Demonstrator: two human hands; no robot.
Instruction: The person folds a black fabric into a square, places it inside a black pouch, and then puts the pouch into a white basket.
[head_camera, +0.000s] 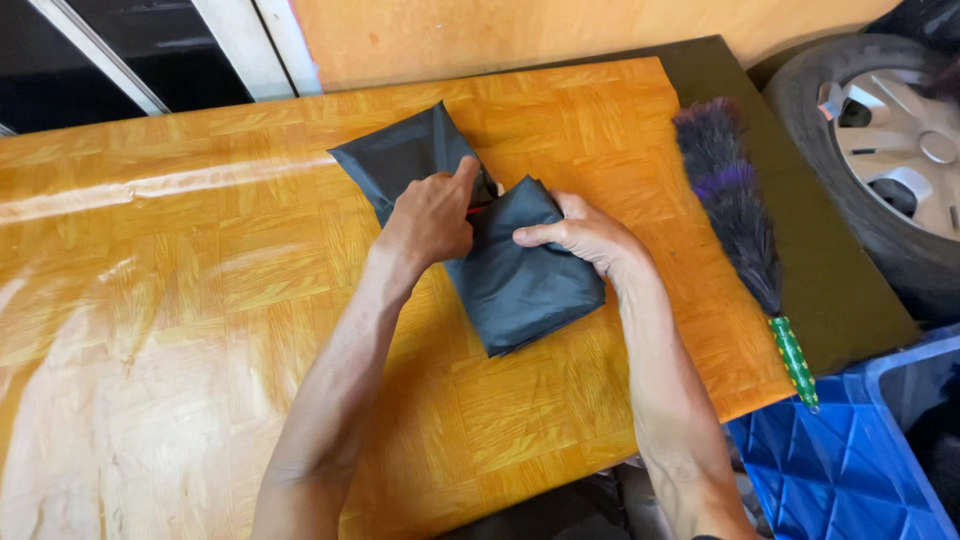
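Observation:
A dark grey folded cloth (520, 285) lies on the orange wood-patterned table (200, 300). My left hand (432, 215) presses down at the middle of the cloth, fingers closed near a small red thing half hidden in the fold. My right hand (580, 235) grips the cloth's right upper edge, thumb on top, folding it over. The upper flap of the cloth (405, 155) spreads flat toward the table's far side.
A purple and black feather duster (735, 205) with a green handle lies along the table's right edge on a dark mat (830, 270). A car wheel (890, 150) leans at the far right. A blue plastic crate (850, 460) sits below.

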